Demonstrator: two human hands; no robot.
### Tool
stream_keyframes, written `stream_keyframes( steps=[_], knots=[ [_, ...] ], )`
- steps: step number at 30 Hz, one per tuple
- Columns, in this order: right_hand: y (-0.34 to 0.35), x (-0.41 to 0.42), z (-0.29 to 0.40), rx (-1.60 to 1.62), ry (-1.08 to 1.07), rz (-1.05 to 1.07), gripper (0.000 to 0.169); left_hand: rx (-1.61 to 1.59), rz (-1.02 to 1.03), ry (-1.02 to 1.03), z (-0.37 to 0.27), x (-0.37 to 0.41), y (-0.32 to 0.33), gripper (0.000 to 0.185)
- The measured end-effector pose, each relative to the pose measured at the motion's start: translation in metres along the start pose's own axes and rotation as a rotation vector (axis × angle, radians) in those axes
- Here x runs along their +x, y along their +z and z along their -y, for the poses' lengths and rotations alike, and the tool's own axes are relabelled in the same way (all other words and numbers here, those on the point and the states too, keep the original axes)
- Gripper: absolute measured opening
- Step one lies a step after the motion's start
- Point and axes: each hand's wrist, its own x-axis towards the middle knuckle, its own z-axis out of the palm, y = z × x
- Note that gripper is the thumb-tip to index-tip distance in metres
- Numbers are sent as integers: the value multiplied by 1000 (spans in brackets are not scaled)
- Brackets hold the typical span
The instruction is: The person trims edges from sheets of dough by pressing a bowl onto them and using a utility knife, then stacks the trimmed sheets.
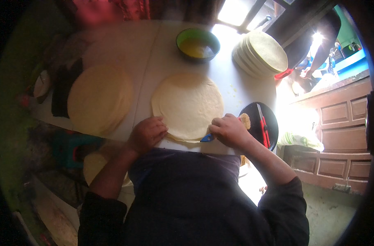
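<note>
A stack of thin, round dough sheets (187,104) lies flat on the white table before me. My left hand (148,133) has its fingers curled at the near left rim of the top dough round; its thumb is hidden. At the near right rim, my right hand (228,129) is closed around a brush, whose blue handle (207,138) points left over the dough edge and whose pale bristles (244,121) stick out to the right. Beyond the dough stands a green bowl (197,45) of yellow liquid. A black plate (251,112) to the right carries a red utility knife (264,129).
Taller stacked rounds (268,52) stand at the far right, and another round stack (97,100) sits at the left by a dark cloth (64,92). More rounds (94,166) lie below table level. A person's arm (316,58) shows beyond a wooden door (334,132).
</note>
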Motion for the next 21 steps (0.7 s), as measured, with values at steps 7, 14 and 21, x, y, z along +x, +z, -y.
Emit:
stream_keyframes(
  steps=[7, 14, 21],
  knots=[
    [6, -1, -5, 24, 1, -4, 10, 4, -7, -15, -1, -1, 0, 15],
    [-14, 16, -7, 32, 60, 14, 16, 38, 41, 49, 10, -7, -1, 16],
    [-38, 110, 4, 122, -43, -368, 20, 71, 16, 68, -1, -9, -5, 18]
  ],
)
